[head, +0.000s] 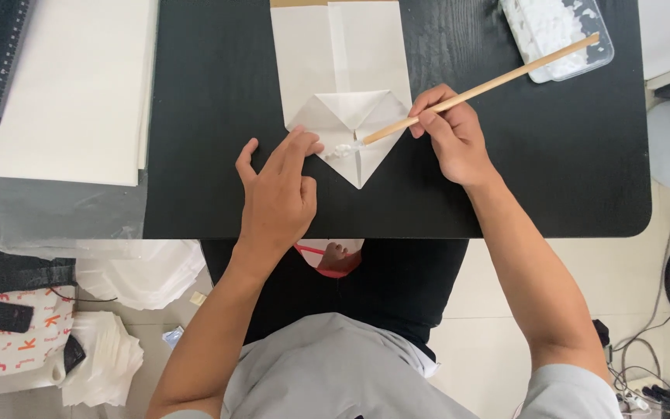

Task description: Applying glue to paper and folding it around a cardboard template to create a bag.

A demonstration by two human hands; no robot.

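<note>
Surface: black table (pixel 219 116).
Folded white paper bag (pixel 348 93): centre, flaps pointed.
Left hand (pixel 277 194): fingertips pinning flap, nothing gripped.
Right hand (pixel 451 136): pinching wooden stick (pixel 482 89), tip on bag.
Clear tray (pixel 556 31): top right, white contents.

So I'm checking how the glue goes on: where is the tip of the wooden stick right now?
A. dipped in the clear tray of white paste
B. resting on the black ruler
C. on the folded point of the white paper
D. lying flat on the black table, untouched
C: the right hand holds the wooden stick with its white-smeared tip on the folded paper, which the left hand presses down; the tray sits apart.
</note>
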